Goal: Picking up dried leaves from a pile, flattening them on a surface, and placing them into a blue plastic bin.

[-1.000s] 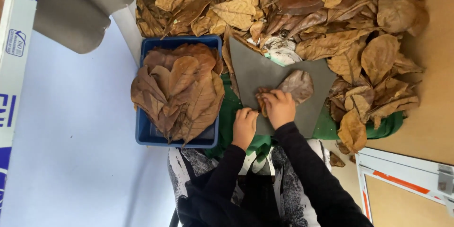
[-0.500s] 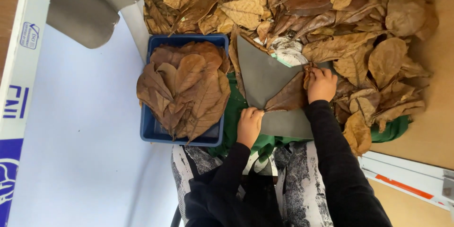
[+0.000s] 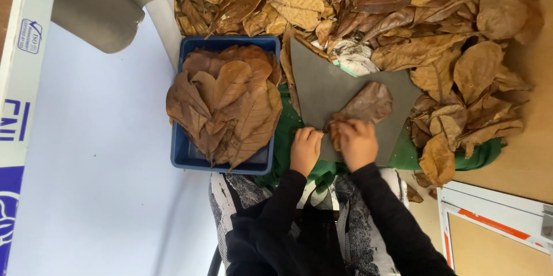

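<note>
leaf under hands: dry mottled brown leaf (image 3: 366, 105)
board: flat dark grey board (image 3: 334, 89)
tray: blue rectangular plastic tray (image 3: 187, 152), rust-brown leaves inside
pile: tan to dark brown leaf heap (image 3: 403, 28)
cloth: green fabric (image 3: 484, 152)
sleeves: black
lap: black-and-white marbled print fabric (image 3: 230, 201)
surface left: pale lavender sheet (image 3: 92, 166)
floor right: light wood-tone

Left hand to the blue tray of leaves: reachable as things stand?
Probably yes. The left hand rests at the grey board's edge, right beside the blue tray; nothing lies between them, and the leaves in it sit uncovered.
</note>
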